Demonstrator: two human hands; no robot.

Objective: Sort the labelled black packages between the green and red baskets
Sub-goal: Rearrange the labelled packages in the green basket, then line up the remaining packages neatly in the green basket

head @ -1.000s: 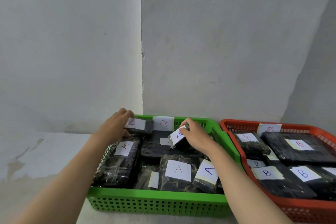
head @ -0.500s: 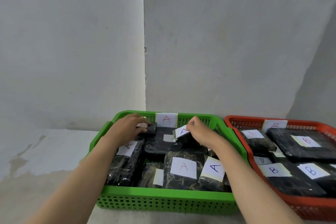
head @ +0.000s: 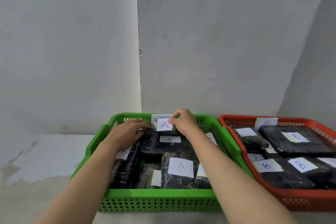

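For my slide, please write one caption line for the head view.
Right hand pinches an A-labelled black package over the green plastic basket.

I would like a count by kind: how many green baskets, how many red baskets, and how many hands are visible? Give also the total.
green basket: 1
red basket: 1
hands: 2, the left hand and the right hand, which pinches the package labelled A
Total: 4

Both hands [head: 183, 122] reach into green basket [head: 160, 193]; right pinches A-labelled package [head: 164, 125].
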